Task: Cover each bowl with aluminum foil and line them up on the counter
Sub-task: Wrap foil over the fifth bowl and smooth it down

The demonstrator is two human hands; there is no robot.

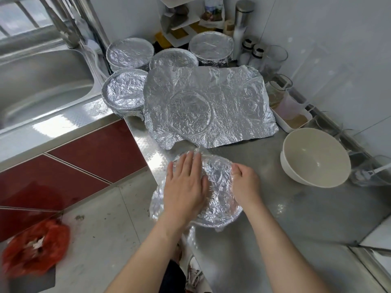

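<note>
The crinkled aluminium foil sheet point(211, 106) and the round foil-wrapped bowl point(220, 182) are shiny silver, finely wrinkled. The round ceramic bowl point(315, 157) is off-white. The glossy cabinet doors point(95, 149) are dark red, the crumpled plastic bag point(36, 248) bright red, the steel counter point(296, 218) dull grey.

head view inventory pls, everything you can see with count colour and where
counter: one, steel, centre and right
sink: one, steel, left
covered bowls: four, silver foil, back of counter near sink
front bowl: one, silver foil, counter's near edge
foil sheet: one, silver, mid-counter
bare bowl: one, off-white, right side of counter
glass jars: several, clear, along right wall
red bag: one, red, floor at lower left
left hand: flat on front bowl's foil
right hand: fingers curled on its right rim
</note>
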